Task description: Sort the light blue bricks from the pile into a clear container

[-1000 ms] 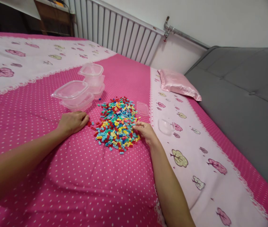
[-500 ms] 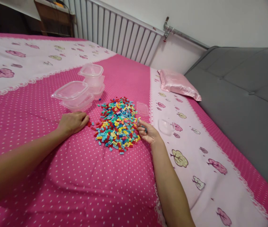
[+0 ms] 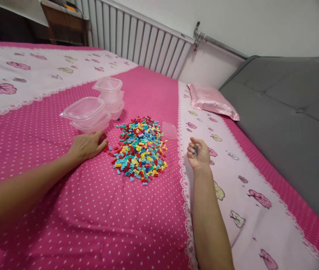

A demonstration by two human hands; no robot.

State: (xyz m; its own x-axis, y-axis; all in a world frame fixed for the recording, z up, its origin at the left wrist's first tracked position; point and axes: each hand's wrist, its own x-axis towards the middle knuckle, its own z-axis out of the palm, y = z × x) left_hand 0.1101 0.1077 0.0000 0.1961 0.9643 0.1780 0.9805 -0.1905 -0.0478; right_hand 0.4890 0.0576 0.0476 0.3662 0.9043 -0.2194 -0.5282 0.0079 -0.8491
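A heap of small toy building bricks [image 3: 141, 146] in red, yellow, turquoise and blue lies on the pink dotted bedspread. My right hand [image 3: 199, 153] is off to the right of it, palm up, fingers curled round at least one turquoise brick [image 3: 195, 150]. It hides the clear lid that lay there. On the left, my left hand [image 3: 88, 146] rests on the bedspread, thumb apart from the fingers, beside a few red bricks [image 3: 106, 149]. I see nothing held in it. Just behind that hand stand clear plastic containers [image 3: 92, 122].
More clear containers [image 3: 111, 97] are stacked farther back. A small clear lid [image 3: 170, 130] lies right of the heap. Beyond are a pink pillow [image 3: 212, 102], a grey headboard [image 3: 289, 112] and a white radiator [image 3: 139, 37].
My right hand has moved right, from the heap's edge to over the clear lid, with turquoise still showing in its fingers. The left hand's fingers have lifted away from the thumb.
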